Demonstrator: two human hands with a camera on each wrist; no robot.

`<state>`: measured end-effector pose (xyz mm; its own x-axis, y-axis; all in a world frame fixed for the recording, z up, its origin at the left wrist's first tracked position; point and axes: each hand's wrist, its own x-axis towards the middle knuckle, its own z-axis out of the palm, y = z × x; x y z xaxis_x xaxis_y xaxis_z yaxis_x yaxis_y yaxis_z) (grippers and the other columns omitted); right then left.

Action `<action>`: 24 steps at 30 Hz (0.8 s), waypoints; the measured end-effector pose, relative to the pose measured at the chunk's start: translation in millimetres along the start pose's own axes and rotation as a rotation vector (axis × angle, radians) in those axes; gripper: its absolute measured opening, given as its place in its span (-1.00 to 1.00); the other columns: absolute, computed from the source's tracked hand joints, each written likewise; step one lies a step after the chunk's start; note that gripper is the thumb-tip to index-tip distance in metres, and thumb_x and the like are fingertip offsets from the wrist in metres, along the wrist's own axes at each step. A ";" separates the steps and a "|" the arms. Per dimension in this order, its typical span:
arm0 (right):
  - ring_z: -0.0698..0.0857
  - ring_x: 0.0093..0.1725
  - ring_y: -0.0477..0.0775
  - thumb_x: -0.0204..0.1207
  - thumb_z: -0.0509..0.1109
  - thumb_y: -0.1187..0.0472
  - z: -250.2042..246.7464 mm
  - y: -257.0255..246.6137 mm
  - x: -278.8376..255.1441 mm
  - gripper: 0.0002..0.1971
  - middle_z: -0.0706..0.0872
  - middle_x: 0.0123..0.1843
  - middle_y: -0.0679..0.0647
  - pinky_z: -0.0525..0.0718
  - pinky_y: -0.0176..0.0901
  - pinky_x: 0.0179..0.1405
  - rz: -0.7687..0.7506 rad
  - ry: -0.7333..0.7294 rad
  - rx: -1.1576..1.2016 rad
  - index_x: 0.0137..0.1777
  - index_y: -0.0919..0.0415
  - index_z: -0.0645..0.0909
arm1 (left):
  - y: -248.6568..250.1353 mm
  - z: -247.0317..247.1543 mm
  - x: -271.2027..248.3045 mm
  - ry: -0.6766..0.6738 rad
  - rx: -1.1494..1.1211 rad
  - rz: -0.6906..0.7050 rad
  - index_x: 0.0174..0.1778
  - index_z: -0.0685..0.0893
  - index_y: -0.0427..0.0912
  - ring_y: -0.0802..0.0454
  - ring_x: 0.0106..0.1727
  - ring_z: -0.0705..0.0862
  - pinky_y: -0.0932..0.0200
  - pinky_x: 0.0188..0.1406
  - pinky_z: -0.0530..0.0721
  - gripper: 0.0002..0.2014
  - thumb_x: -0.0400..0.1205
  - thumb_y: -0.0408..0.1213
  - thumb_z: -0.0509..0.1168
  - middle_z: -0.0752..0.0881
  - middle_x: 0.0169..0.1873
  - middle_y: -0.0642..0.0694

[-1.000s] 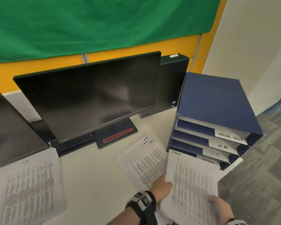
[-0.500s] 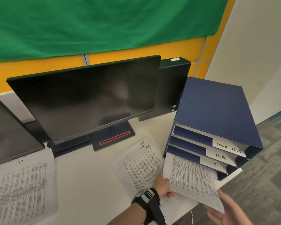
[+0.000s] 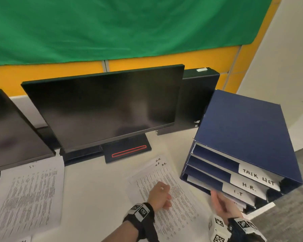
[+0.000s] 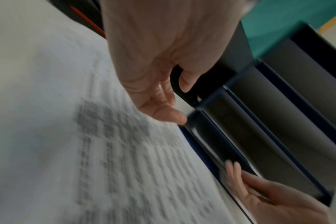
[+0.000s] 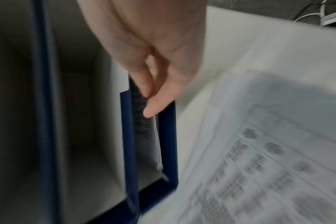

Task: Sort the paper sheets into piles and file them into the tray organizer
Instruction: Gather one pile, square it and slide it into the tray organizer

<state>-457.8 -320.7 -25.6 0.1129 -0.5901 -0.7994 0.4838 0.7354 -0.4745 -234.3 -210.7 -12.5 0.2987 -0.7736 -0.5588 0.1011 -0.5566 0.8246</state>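
Hands: right hand [image 3: 222, 205] flat-fingered, nudging the thin, floppy paper sheets [image 5: 155, 151] into the tray organizer [image 3: 248, 130]; left hand [image 3: 158, 196] loosely curled, empty, over the H.R. pile [image 3: 178, 206] — push edges squarely, lift by both sides.

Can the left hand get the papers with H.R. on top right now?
Probably yes. The left hand is already right over the H.R. papers on the desk, with nothing between them. The right hand is away at the blue tray box, so it isn't blocking.
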 end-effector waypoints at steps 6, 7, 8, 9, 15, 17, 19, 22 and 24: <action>0.60 0.28 0.13 0.68 0.02 0.38 14.3 0.5 23.9 -0.66 0.64 0.25 0.20 0.76 -0.09 0.03 -0.007 -0.052 -0.024 0.42 0.27 0.38 | -42.8 -80.8 5.1 0.306 0.096 0.020 -0.12 0.56 -0.17 -0.02 -0.46 0.58 0.15 -0.37 0.59 -0.89 0.66 -0.27 0.16 0.69 -0.41 -0.12; 0.60 0.27 0.12 0.67 0.09 0.35 18.9 3.2 20.6 -0.71 0.71 0.18 0.24 0.74 -0.09 0.06 -0.043 -0.006 -0.147 0.35 0.23 0.46 | -49.3 -92.2 4.6 0.363 0.183 -0.015 -0.14 0.56 -0.15 -0.04 -0.42 0.60 0.14 -0.33 0.61 -0.87 0.65 -0.26 0.14 0.71 -0.36 -0.13; 0.64 0.20 0.16 0.64 0.18 0.32 19.9 8.7 18.5 -0.75 0.75 0.12 0.26 0.68 -0.04 0.20 -0.083 0.054 -0.320 0.27 0.23 0.54 | -56.9 -102.6 3.2 0.396 0.277 -0.077 -0.16 0.56 -0.15 -0.07 -0.37 0.63 0.11 -0.29 0.65 -0.84 0.64 -0.24 0.10 0.72 -0.30 -0.15; 0.68 0.07 0.22 0.60 0.25 0.34 20.6 16.3 16.3 -0.81 0.75 0.01 0.29 0.60 0.07 0.31 -0.161 0.095 -0.455 0.16 0.32 0.61 | -63.0 -112.0 0.7 0.399 0.376 -0.148 -0.19 0.57 -0.17 -0.11 -0.31 0.68 0.09 -0.23 0.69 -0.80 0.63 -0.21 0.08 0.74 -0.24 -0.17; 0.47 0.32 0.17 0.56 0.13 0.00 54.0 66.9 3.2 -0.67 0.50 0.35 0.14 0.39 0.16 0.35 -0.491 0.309 -1.614 0.29 -0.03 0.47 | -63.8 -120.6 -10.5 0.263 0.505 -0.371 -0.38 0.71 -0.27 -0.12 -0.36 0.79 0.11 -0.30 0.82 -0.63 0.58 -0.17 0.11 0.82 -0.34 -0.18; 0.42 0.39 0.17 0.57 0.09 -0.06 64.9 81.0 -2.3 -0.57 0.46 0.42 0.13 0.35 0.18 0.37 -0.468 0.302 -1.722 0.42 -0.01 0.36 | -57.4 -110.0 -8.9 0.240 0.372 -0.352 -0.41 0.68 -0.30 -0.15 -0.41 0.75 -0.07 -0.19 0.82 -0.70 0.53 -0.26 0.15 0.76 -0.44 -0.21; 0.44 0.39 0.17 0.56 0.10 -0.10 77.8 93.9 -9.6 -0.52 0.48 0.41 0.12 0.33 0.19 0.39 -0.406 0.229 -1.726 0.45 0.04 0.32 | -49.6 -100.4 -6.2 0.192 0.238 -0.369 -0.19 0.66 -0.40 -0.18 -0.30 0.75 -0.16 -0.10 0.80 -0.75 0.52 -0.28 0.19 0.76 -0.31 -0.27; 0.41 0.42 0.23 0.56 0.14 -0.08 93.0 108.5 -16.5 -0.43 0.43 0.45 0.19 0.36 0.13 0.40 -0.334 0.101 -1.716 0.51 0.16 0.25 | -42.9 -94.5 1.9 0.222 0.088 -0.411 0.39 0.36 -0.40 -0.25 0.09 0.69 -0.09 0.05 0.75 -0.46 0.52 -0.23 0.25 0.64 0.18 -0.31; 0.45 0.40 0.27 0.60 0.15 0.06 101.7 112.3 -19.5 -0.47 0.42 0.45 0.26 0.43 0.05 0.37 -0.335 0.016 -1.625 0.53 0.24 0.22 | -43.6 -96.8 3.2 0.332 0.086 -0.397 0.49 0.14 -0.34 -0.28 0.27 0.55 -0.09 0.18 0.65 -0.35 0.55 -0.21 0.25 0.48 0.34 -0.29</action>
<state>-317.4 -260.5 -25.8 0.1842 -0.7877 -0.5878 -0.8695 0.1483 -0.4712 -145.9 -159.6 -41.8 0.5395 -0.3682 -0.7572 0.1933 -0.8211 0.5370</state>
